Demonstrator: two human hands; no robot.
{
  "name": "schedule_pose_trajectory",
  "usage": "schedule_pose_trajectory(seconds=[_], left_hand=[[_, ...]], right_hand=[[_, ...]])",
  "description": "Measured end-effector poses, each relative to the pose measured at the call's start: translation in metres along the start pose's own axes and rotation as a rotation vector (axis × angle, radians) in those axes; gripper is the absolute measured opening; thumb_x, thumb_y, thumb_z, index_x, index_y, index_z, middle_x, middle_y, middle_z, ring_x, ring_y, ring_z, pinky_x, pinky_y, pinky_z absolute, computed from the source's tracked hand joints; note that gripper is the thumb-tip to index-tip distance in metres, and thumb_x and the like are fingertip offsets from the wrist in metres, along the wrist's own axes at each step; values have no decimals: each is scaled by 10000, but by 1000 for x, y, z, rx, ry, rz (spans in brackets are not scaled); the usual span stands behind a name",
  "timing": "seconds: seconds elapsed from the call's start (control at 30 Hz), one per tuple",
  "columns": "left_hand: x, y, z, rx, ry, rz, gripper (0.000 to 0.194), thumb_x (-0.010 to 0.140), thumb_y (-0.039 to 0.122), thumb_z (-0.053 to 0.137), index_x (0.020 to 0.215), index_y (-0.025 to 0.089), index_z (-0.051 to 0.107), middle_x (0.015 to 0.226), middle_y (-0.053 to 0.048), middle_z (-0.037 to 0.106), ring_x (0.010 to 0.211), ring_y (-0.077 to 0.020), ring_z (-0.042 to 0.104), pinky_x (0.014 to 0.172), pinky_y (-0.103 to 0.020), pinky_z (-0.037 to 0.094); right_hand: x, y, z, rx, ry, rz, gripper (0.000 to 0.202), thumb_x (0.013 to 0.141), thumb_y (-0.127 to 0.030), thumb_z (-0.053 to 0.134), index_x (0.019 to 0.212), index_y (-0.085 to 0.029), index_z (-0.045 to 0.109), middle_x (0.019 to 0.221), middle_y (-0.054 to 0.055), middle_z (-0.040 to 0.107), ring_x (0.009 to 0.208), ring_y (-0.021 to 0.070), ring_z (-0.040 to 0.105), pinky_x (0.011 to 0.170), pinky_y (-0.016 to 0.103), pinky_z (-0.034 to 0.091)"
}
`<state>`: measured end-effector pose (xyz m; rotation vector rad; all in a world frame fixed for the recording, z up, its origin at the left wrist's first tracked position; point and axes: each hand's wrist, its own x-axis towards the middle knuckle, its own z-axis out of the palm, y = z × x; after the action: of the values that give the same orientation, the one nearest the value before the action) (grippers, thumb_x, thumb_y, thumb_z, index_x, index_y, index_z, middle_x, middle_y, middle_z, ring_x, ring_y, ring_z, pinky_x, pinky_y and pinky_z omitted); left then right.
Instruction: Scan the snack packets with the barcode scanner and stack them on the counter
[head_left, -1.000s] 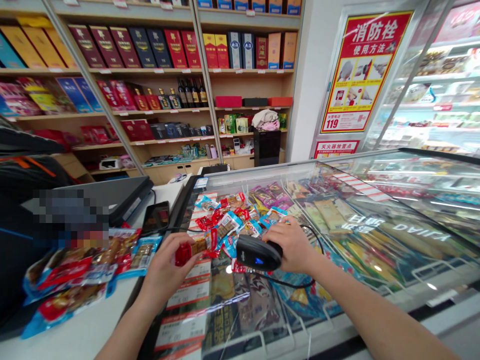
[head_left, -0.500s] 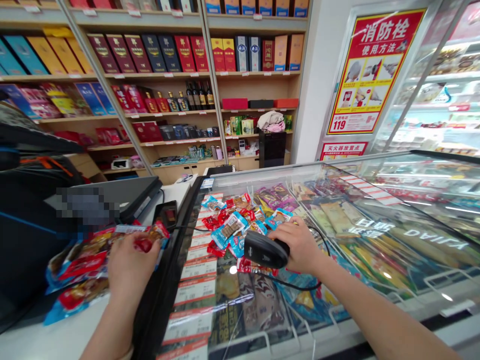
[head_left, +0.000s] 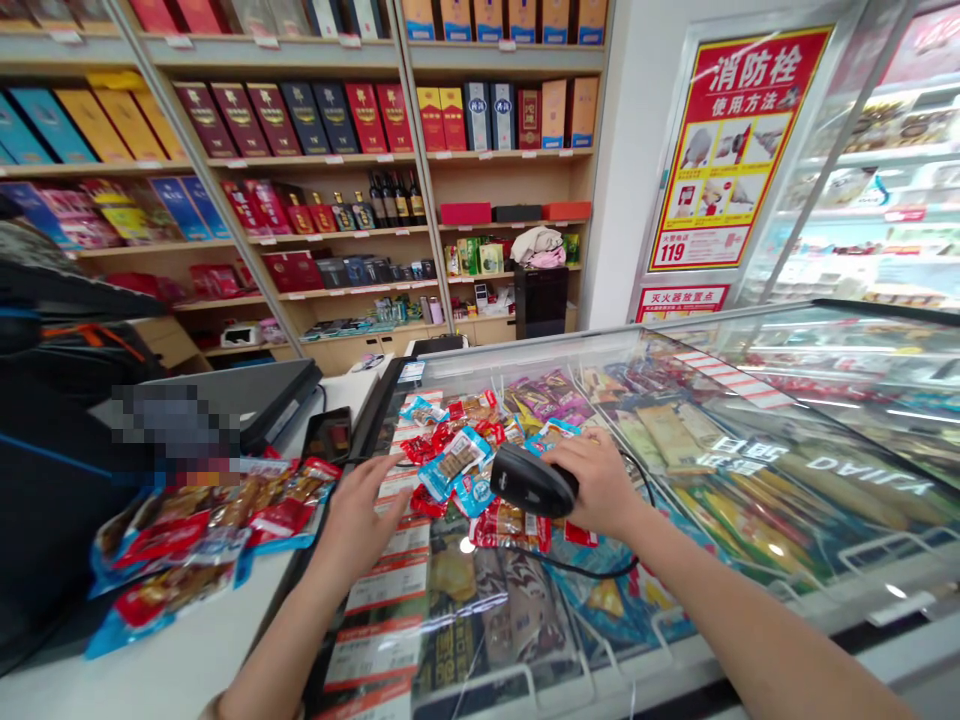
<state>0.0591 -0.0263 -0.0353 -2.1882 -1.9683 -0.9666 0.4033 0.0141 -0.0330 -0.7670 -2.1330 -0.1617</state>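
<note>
My right hand [head_left: 602,482] is wrapped round a black handheld barcode scanner [head_left: 531,482], held over the glass freezer top. Its head points left, above a pile of small snack packets. A blue-and-clear snack packet [head_left: 454,462] and a red snack packet [head_left: 510,527] lie in that pile. My left hand [head_left: 365,515] is empty, its fingers apart, over the freezer's left edge and just left of the packets. On the white counter lies a second heap of red and blue snack packets [head_left: 202,530].
A dark phone [head_left: 328,433] rests on the counter beside a grey-black checkout device [head_left: 277,395]. The scanner's black cable [head_left: 592,575] loops over the freezer glass [head_left: 480,640]. Price labels [head_left: 379,640] line its left side. Shelves of boxed bottles [head_left: 315,115] stand behind.
My left hand has moved right from the counter heap towards the packets on the freezer, its fingers now spread; a red packet it was at stays on the heap. The scanner has barely moved.
</note>
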Motion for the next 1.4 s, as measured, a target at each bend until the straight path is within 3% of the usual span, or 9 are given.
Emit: schedule_pose_trajectory(seconds=[0.13, 0.23, 0.37, 0.47, 0.57, 0.63, 0.73, 0.9, 1.4], left_hand=[[-3, 12, 24, -74, -197, -11, 515, 879, 467, 530, 1340, 274, 653, 1262, -88, 717, 1201, -298, 638, 1043, -495, 490], [-4, 15, 29, -142, -231, -25, 514, 872, 476, 535, 1310, 253, 685, 1275, -99, 717, 1242, -299, 629, 1075, -497, 476], [-4, 16, 26, -291, -108, -116, 469, 809, 527, 627, 1141, 230, 771, 1185, -102, 756, 1147, -297, 691, 1016, -456, 537], [-5, 17, 20, -432, 44, -244, 427, 717, 542, 724, 980, 212, 791, 1067, -105, 785, 860, -279, 762, 777, -402, 630], [-7, 19, 14, -545, 173, -354, 368, 655, 509, 782, 840, 194, 738, 764, -61, 767, 640, -231, 733, 573, -314, 603], [-7, 22, 11, -617, 246, -389, 366, 626, 487, 804, 793, 193, 663, 642, -17, 706, 586, -208, 710, 532, -279, 579], [-7, 28, 9, -724, 334, -368, 458, 582, 453, 829, 886, 202, 596, 701, 6, 688, 637, -196, 710, 573, -285, 597], [-8, 35, 9, -678, 254, -316, 372, 676, 471, 757, 886, 194, 623, 802, -41, 706, 747, -204, 706, 643, -299, 606], [-8, 37, 12, -690, 274, -288, 337, 694, 488, 735, 794, 219, 560, 764, -15, 655, 740, -187, 661, 655, -294, 599]], right_hand=[[0, 0, 1, 7, 6, -8, 171, 751, -312, 634, 892, -217, 640, 792, 15, 715, 747, 194, 627, 807, 367, 273], [0, -1, 0, 10, 3, -3, 174, 746, -313, 636, 890, -217, 643, 794, 14, 715, 750, 190, 624, 805, 367, 272], [0, -1, 0, 0, -16, 20, 172, 741, -327, 647, 876, -222, 654, 786, 19, 715, 744, 191, 615, 805, 366, 273], [-1, 0, 1, 4, -43, 52, 178, 737, -325, 655, 882, -222, 664, 801, 28, 724, 766, 201, 627, 815, 367, 279], [-2, 1, 2, 27, -51, 88, 209, 733, -314, 654, 918, -220, 676, 814, 32, 731, 801, 210, 642, 809, 359, 288], [-2, 0, 2, 44, -53, 105, 224, 729, -303, 644, 934, -219, 678, 807, 30, 727, 797, 208, 641, 794, 351, 292], [-1, -2, 0, 66, -57, 111, 238, 710, -289, 640, 933, -215, 678, 792, 26, 715, 757, 200, 629, 773, 347, 295], [0, -4, 0, 78, -42, 103, 246, 704, -316, 647, 929, -218, 674, 787, 30, 715, 736, 205, 617, 752, 346, 306], [1, -8, -2, 85, -66, 149, 171, 754, -334, 638, 875, -216, 665, 770, 23, 698, 734, 197, 612, 736, 349, 294]])
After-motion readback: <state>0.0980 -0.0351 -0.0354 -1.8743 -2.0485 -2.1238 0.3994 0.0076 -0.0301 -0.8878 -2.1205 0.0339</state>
